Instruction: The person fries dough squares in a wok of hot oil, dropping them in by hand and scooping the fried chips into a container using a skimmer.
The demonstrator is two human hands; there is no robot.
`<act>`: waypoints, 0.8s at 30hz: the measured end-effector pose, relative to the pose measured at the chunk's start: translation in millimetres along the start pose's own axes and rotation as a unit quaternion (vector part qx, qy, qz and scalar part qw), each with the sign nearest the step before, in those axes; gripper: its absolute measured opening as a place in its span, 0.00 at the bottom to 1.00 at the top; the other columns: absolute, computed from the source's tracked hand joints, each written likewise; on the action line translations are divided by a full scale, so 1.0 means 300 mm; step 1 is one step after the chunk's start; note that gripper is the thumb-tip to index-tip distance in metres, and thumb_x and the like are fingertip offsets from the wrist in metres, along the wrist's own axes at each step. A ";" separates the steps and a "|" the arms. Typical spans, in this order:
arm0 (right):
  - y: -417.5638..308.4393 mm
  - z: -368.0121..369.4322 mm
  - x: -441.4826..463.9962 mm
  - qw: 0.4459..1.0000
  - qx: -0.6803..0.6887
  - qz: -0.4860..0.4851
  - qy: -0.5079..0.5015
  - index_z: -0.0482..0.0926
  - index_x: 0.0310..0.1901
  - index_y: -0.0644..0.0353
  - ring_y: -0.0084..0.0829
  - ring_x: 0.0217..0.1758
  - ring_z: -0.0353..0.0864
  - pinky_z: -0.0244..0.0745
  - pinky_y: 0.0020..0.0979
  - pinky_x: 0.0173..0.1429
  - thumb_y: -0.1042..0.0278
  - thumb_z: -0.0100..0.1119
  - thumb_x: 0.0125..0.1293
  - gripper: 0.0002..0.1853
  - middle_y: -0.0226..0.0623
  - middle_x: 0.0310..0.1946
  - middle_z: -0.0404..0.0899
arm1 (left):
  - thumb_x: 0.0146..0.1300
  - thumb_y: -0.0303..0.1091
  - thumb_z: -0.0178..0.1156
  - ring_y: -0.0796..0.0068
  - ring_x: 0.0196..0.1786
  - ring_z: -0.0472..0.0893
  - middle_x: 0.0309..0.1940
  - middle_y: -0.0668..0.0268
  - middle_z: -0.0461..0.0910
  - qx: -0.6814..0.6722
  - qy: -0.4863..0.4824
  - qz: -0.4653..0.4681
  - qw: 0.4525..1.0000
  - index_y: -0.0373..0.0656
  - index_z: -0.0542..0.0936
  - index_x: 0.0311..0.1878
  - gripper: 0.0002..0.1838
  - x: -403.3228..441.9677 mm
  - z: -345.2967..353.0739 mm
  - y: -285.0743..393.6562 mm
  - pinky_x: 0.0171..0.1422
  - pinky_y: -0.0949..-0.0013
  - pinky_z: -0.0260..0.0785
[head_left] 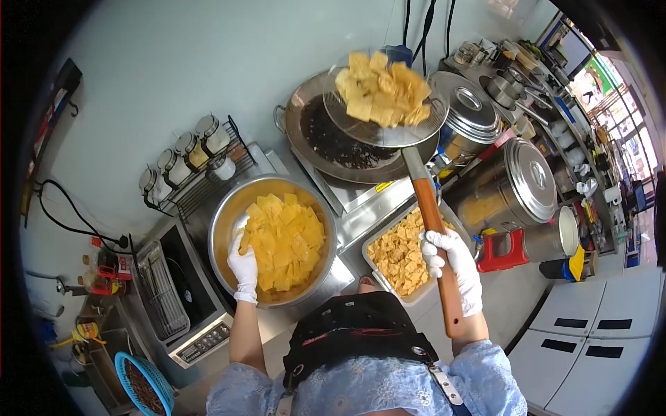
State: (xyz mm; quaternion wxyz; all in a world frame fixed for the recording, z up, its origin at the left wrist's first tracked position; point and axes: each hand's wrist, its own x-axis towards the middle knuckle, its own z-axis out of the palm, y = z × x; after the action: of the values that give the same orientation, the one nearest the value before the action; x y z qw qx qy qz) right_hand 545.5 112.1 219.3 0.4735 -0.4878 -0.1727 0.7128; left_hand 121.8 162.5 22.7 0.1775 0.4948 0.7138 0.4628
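My right hand (454,260), in a white glove, is wrapped round the wooden handle of a skimmer (429,197). The skimmer's wire mesh is over the large wok (305,142) and carries a heap of fried, golden square pieces (381,90), slightly blurred. At the left, my gloved left hand (243,269) reaches into a steel bowl (225,208). Its fingers look stretched along the pile of flat yellow squares (286,239), their tips partly hidden. Dark oil with crumbs shows inside the wok.
A tub (371,260) of fried pieces stands below the skimmer handle. Lidded steel pots (531,173) stand at the right. Spice jars (189,147) sit in a wire rack by the wall. A countertop fryer (201,343) is at the left, with a blue basket (166,388) below.
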 end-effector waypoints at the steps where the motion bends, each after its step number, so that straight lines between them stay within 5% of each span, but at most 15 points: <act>1: -0.015 0.006 0.005 1.000 0.001 0.015 -0.002 0.75 0.40 0.64 0.16 0.14 0.62 0.60 0.19 0.14 0.68 0.57 0.65 0.08 0.28 0.20 0.70 | 0.53 0.16 0.59 0.58 0.57 0.78 0.53 0.51 0.79 -0.001 -0.001 -0.004 1.000 0.35 0.79 0.53 0.21 -0.003 -0.001 0.001 0.64 0.66 0.65; 17: -0.245 0.146 -0.128 0.994 -0.017 -0.090 -0.059 0.72 0.44 0.69 0.15 0.10 0.60 0.57 0.19 0.09 0.71 0.55 0.64 0.11 0.31 0.20 0.69 | 0.53 0.17 0.58 0.60 0.56 0.78 0.51 0.52 0.80 -0.015 0.007 0.025 1.000 0.37 0.80 0.53 0.21 0.011 0.010 -0.019 0.63 0.67 0.66; 24: -0.125 0.044 -0.049 1.000 -0.008 -0.012 -0.024 0.73 0.43 0.69 0.14 0.12 0.60 0.57 0.18 0.10 0.69 0.54 0.66 0.11 0.27 0.21 0.67 | 0.52 0.17 0.59 0.60 0.56 0.78 0.51 0.54 0.80 -0.001 0.015 0.014 1.000 0.37 0.80 0.52 0.21 0.013 0.000 -0.057 0.62 0.65 0.67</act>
State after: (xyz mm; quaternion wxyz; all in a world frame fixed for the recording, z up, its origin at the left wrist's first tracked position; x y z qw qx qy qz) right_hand 554.1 121.0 259.8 0.4739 -0.4726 -0.1957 0.7168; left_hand 110.8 164.5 9.2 0.1609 0.4971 0.7090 0.4736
